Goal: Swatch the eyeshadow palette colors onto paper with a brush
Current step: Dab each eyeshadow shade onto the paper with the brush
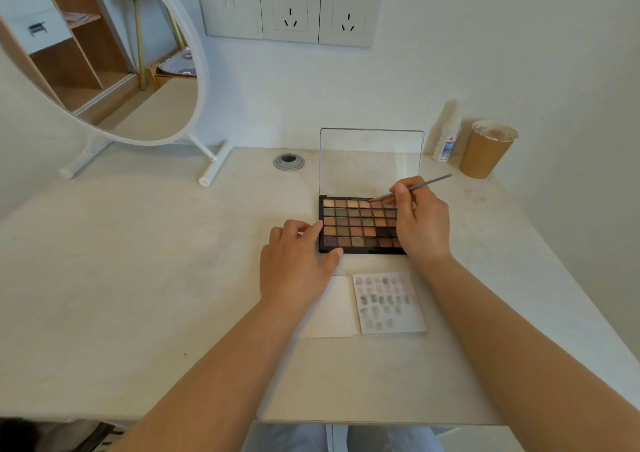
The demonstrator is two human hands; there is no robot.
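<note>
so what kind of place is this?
Probably a bedroom dressing table: a round standing mirror reflecting a wardrobe, an open eyeshadow palette, and double wall sockets above the pale desk.

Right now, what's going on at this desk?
A person is swatching eyeshadow. The right hand pinches a thin brush, its tip on a pan in the top row of the open palette. The left hand steadies the palette's left edge. Nearer the person lies a paper already covered with rows of swatches.

Brush tip in eyeshadow palette
</note>
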